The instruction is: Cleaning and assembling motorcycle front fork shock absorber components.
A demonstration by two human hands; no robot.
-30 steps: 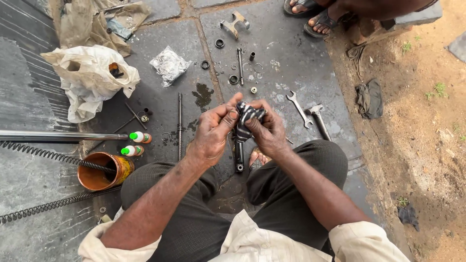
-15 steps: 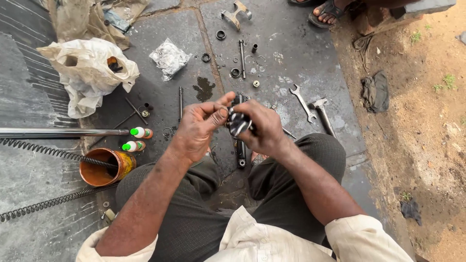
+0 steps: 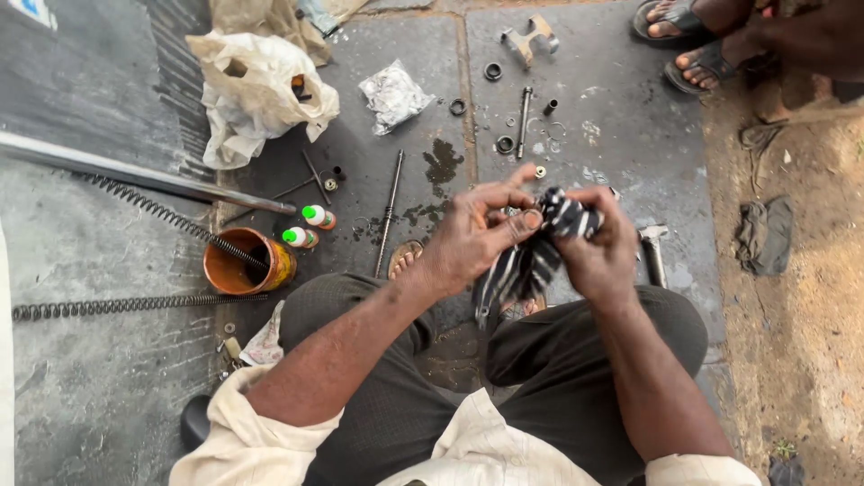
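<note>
striped black-and-white cloth (image 3: 531, 256) is gripped above the lap by both hands, the right hand (image 3: 601, 247) closed round its top and the left hand (image 3: 468, 238) pinching it, perhaps over a small part, near a thin rod (image 3: 388, 213).

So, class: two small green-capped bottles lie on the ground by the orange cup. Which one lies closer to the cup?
The lower green-capped bottle, lying just right of the orange cup and almost at its rim. The other bottle sits farther up and right, nearer the thin metal rod.
</note>
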